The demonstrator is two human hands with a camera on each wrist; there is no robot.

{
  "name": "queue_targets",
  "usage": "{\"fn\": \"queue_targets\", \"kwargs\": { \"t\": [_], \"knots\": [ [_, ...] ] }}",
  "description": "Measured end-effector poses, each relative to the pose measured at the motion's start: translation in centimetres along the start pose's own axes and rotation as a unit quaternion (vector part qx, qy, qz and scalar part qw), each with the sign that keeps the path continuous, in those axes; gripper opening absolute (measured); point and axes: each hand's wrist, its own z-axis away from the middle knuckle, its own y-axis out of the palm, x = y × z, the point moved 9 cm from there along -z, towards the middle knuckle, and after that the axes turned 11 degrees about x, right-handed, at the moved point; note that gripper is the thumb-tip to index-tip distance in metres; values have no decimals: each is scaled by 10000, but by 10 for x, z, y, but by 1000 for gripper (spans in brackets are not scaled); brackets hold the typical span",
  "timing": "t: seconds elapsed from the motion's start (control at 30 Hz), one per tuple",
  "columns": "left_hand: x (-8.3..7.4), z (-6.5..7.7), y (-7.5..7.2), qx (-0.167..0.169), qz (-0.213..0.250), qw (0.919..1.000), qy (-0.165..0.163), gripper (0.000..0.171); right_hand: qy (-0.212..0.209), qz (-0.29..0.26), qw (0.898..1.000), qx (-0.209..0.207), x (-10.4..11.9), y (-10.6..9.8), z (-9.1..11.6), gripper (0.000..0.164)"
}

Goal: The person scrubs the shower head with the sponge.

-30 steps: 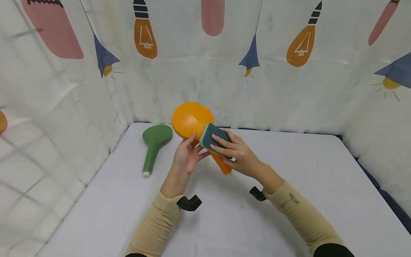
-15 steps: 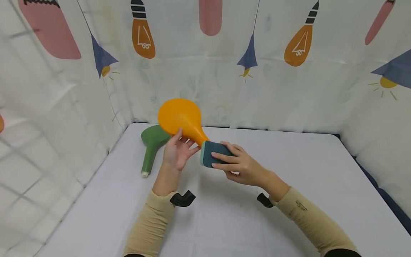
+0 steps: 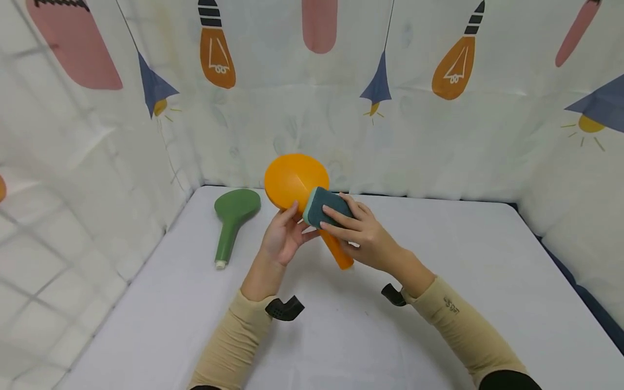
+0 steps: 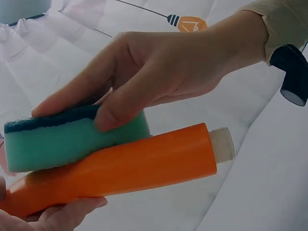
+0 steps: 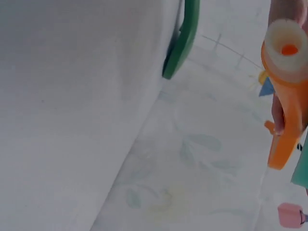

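Note:
An orange shower head is held up above the table by my left hand, whose thumb and fingers grip it at the neck. My right hand grips a sponge with a dark scouring side and a light green foam side. In the left wrist view, the foam of the sponge lies against the upper side of the orange handle. A pale threaded end sticks out of that handle. The right wrist view catches the hollow threaded end and only a corner of the sponge.
To the left, a green shower head lies on the white table, its pale threaded end toward me. Patterned cloth hangs behind the table and along both sides.
Half a second ago the shower head was farther left with the sponge lower on its handle. It has swung back right, and the sponge has moved up toward the neck, much as one second ago.

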Motion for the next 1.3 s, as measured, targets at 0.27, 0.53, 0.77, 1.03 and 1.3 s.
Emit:
{"fn": "queue_targets", "kwargs": {
  "t": [0.27, 0.53, 0.77, 1.03, 1.3],
  "knots": [
    [-12, 2, -13, -552, 20, 9984, 109, 34, -616, 424, 9956, 571, 27, 14, 12, 61],
    [-26, 7, -25, -774, 137, 9960, 436, 44, -455, 148, 9970, 614, 23, 9, 32, 49],
    [-23, 4, -17, -510, 15, 9978, 424, 39, 192, -68, 9995, 241, 9, 3, 26, 40],
    [-2, 1, -18, -738, 6, 9972, -101, 37, 517, 143, 9985, 136, 7, 5, 0, 58],
    [-8, -1, -25, -777, 186, 9968, 53, 44, -504, 813, 9933, 653, 38, 16, -1, 64]
  ]
}}
